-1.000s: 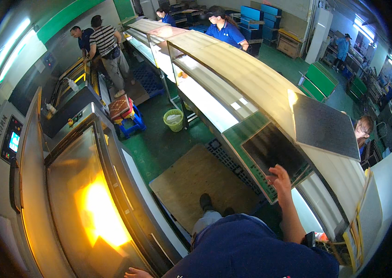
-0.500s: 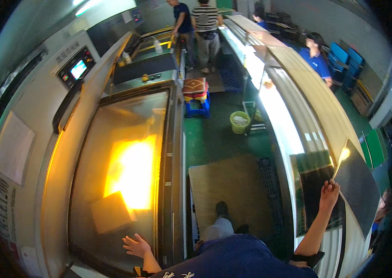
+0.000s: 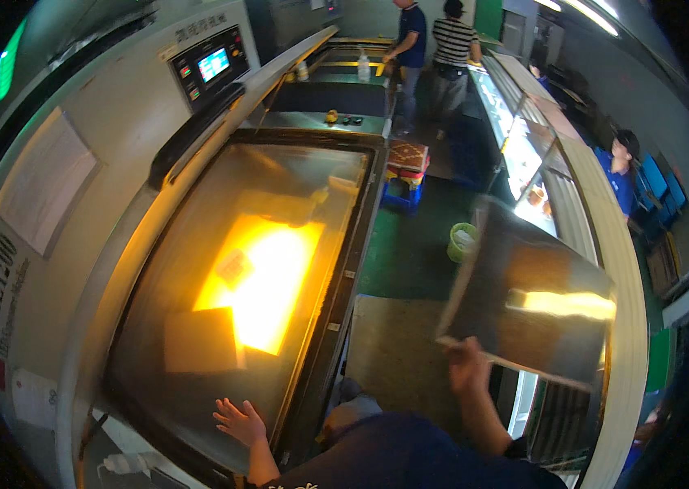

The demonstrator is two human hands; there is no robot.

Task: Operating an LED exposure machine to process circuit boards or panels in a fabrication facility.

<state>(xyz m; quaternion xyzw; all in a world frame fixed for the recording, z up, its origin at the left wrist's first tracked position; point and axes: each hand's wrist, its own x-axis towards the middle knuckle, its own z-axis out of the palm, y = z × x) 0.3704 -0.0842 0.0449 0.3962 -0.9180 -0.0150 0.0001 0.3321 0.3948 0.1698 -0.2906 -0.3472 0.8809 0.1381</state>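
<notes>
My right hand (image 3: 470,371) grips the near edge of a thin, dark, glossy sheet (image 3: 487,301), fingers closed on it. The sheet is tilted up over the aisle and the edge of the right bench, with a brownish area and a bright yellow reflection on its face. On the left, my left hand (image 3: 241,421) is spread open and empty at the near end of a large framed, transparent-looking bed (image 3: 149,326). Whether its palm touches the surface I cannot tell. A flat tan square sheet (image 3: 200,342) lies there beside a glaring yellow glow (image 3: 275,285).
A white machine (image 3: 128,130) with a lit screen (image 3: 214,65) borders the bed. Along the right runs a long bench (image 3: 633,285) with a lit top. A stool (image 3: 405,175) and a green bin (image 3: 460,242) stand in the aisle. Two people work ahead; another person is beyond the bench.
My right hand has swung inward from the right bench, bringing the dark sheet up over the aisle. My left hand stays spread at the bed's near end. The view has turned.
</notes>
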